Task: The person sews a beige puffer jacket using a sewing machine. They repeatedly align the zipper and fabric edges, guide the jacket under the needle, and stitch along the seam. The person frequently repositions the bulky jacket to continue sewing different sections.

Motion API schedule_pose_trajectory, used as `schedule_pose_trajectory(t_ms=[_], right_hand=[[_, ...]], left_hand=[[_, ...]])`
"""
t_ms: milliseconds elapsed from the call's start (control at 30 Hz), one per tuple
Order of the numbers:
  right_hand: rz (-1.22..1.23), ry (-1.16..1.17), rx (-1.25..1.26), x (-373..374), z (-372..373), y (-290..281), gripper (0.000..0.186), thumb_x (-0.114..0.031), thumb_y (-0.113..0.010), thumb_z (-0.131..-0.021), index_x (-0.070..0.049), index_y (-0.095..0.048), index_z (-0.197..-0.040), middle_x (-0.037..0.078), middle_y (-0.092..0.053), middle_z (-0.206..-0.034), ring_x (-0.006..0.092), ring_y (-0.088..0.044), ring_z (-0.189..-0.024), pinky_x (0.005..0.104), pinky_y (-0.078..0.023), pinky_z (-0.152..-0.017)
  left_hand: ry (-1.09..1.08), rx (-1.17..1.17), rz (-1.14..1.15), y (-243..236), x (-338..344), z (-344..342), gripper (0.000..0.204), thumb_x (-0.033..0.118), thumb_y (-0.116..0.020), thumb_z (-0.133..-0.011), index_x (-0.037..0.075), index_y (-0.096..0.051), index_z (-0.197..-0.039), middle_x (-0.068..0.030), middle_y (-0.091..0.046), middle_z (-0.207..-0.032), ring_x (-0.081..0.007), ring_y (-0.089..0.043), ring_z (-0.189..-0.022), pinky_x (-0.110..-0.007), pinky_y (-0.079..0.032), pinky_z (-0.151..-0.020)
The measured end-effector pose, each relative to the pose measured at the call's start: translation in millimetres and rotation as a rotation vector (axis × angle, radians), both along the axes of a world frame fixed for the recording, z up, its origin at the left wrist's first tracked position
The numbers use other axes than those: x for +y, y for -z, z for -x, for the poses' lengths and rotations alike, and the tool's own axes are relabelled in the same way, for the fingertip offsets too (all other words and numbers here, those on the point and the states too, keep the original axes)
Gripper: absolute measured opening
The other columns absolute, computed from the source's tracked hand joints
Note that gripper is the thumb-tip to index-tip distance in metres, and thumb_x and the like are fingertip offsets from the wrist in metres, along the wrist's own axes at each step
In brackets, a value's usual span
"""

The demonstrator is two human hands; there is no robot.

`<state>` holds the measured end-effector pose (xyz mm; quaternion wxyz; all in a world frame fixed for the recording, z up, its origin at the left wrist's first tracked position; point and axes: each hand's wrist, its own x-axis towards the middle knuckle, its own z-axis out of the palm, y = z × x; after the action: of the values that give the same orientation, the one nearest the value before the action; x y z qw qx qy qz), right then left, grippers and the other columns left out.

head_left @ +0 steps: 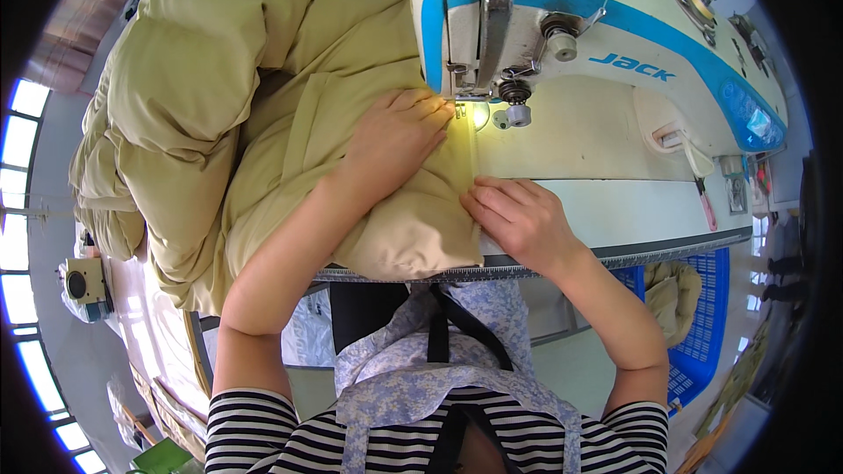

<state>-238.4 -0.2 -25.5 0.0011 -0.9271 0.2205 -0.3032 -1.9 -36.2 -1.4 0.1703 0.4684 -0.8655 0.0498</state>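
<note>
A puffy khaki padded garment (290, 132) lies bunched over the left of the sewing machine (562, 26). Its right edge runs straight under the lit needle area. My left hand (399, 136) rests on the cloth with fingers bent together, gripping it right beside the presser foot (460, 111); the fingertips are partly lost in the glare. Nearer to me, my right hand (518, 215) pinches the same edge between thumb and fingers. The garment's front corner hangs slightly over the table's ruler-marked edge (606, 254).
Small pink-handled scissors or snips (706, 206) lie at the right of the machine bed. A blue plastic basket (716, 298) with khaki cloth stands below right. Another table (145, 316) carries a small boxy device (83, 285) at the left.
</note>
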Motion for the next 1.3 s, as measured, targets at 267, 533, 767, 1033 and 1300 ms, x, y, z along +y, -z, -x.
schedule_pose_trajectory(t_ms=[267,533,767,1033,1300], right_hand=[[0.016,0.004,0.008,0,0,-1,0.023,-0.008,-0.069,-0.08,-0.002,-0.073,-0.102,0.004,-0.068,-0.103,0.0184,-0.068,-0.099,0.0304,-0.055,-0.077],[0.016,0.024,0.02,-8,2,1,0.022,-0.008,-0.068,-0.08,-0.004,-0.073,-0.101,0.003,-0.067,-0.099,0.0179,-0.069,-0.096,0.0311,-0.055,-0.075],[0.006,0.033,-0.027,-21,-9,3,0.028,-0.012,-0.074,-0.077,-0.004,-0.072,-0.104,0.004,-0.065,-0.097,0.0191,-0.069,-0.096,0.0322,-0.056,-0.075],[-0.027,-0.127,-0.086,24,7,-3,0.024,-0.01,-0.076,-0.078,-0.001,-0.071,-0.099,0.005,-0.064,-0.094,0.0208,-0.067,-0.094,0.0316,-0.059,-0.078],[-0.109,-0.131,-0.138,31,11,0,0.017,-0.011,-0.076,-0.078,-0.004,-0.071,-0.092,0.004,-0.064,-0.093,0.0206,-0.066,-0.092,0.03,-0.057,-0.075]], left_hand=[[0.104,0.097,0.015,7,30,-4,0.033,0.019,-0.071,-0.09,0.008,-0.07,-0.121,-0.0071,-0.069,-0.126,-0.0267,-0.062,-0.122,-0.046,-0.046,-0.11],[0.095,0.226,-0.037,19,17,-9,0.029,0.019,-0.07,-0.09,0.009,-0.072,-0.117,-0.006,-0.07,-0.123,-0.0269,-0.063,-0.118,-0.043,-0.048,-0.107],[0.191,0.234,-0.058,19,-21,-23,0.029,0.014,-0.072,-0.09,0.005,-0.072,-0.118,-0.011,-0.069,-0.125,-0.0332,-0.064,-0.115,-0.042,-0.052,-0.099],[0.476,0.046,-0.053,-6,43,-19,0.041,0.016,-0.07,-0.083,0.006,-0.07,-0.123,-0.0091,-0.063,-0.139,-0.0274,-0.053,-0.137,-0.043,-0.043,-0.116],[0.298,-0.021,-0.129,-28,78,-6,0.051,0.014,-0.073,-0.084,0.002,-0.062,-0.132,-0.0122,-0.062,-0.137,-0.0312,-0.056,-0.133,-0.047,-0.043,-0.115]])
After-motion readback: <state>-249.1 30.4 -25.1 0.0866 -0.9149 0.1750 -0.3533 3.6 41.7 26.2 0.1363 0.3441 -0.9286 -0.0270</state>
